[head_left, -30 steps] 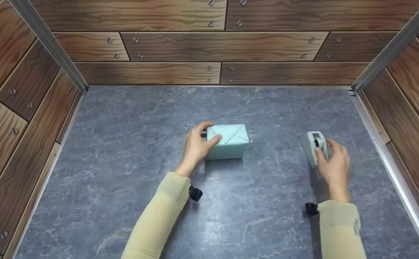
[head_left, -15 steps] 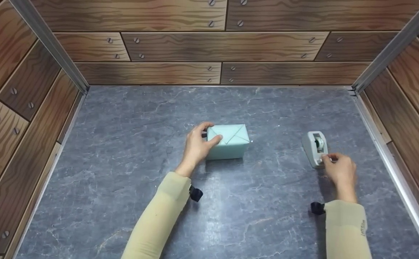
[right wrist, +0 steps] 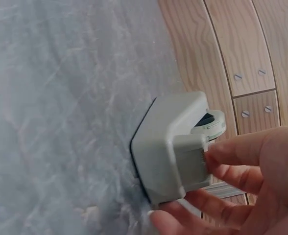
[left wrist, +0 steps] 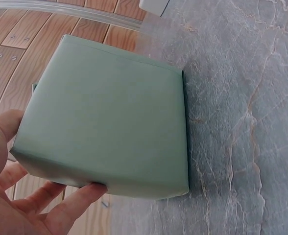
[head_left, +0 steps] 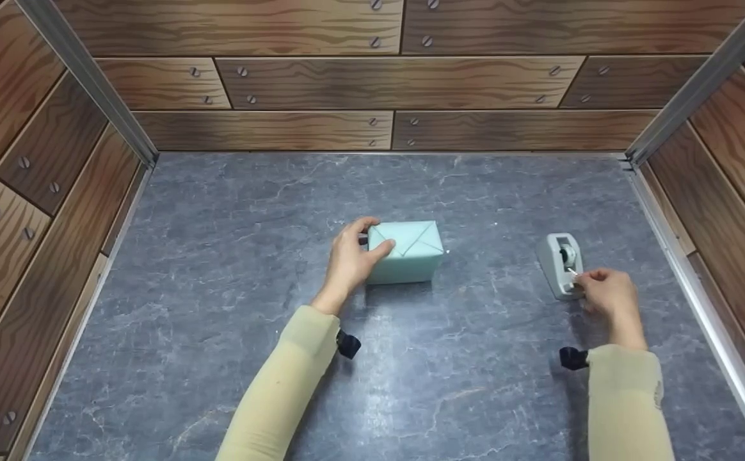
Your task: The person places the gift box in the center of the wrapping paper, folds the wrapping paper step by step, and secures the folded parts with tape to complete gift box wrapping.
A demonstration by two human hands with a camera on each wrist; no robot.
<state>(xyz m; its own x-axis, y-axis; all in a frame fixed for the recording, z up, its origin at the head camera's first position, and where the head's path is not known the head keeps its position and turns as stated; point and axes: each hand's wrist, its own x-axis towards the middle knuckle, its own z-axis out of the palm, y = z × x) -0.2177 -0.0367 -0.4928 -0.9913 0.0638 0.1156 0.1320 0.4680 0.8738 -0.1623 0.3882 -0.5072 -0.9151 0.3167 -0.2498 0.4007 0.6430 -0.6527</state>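
A box wrapped in pale green paper stands on the grey marbled surface, folded flaps showing on its top. My left hand grips its left end, thumb over the top; in the left wrist view the fingers lie along one edge of the box. Over to the right is a light grey tape dispenser with a roll of tape in it. At the dispenser's front end, my right hand pinches the free end of the tape between thumb and forefinger. A short pale strip shows between roll and fingertips.
Wood-patterned panels wall the work surface at the back and both sides. Metal strips run along the corners and the right edge. A dark wrist camera sits on each sleeve.
My right hand has moved from around the dispenser's upper part to its front end, where it now pinches the tape and has lifted a bit. The left hand and box have stayed put.
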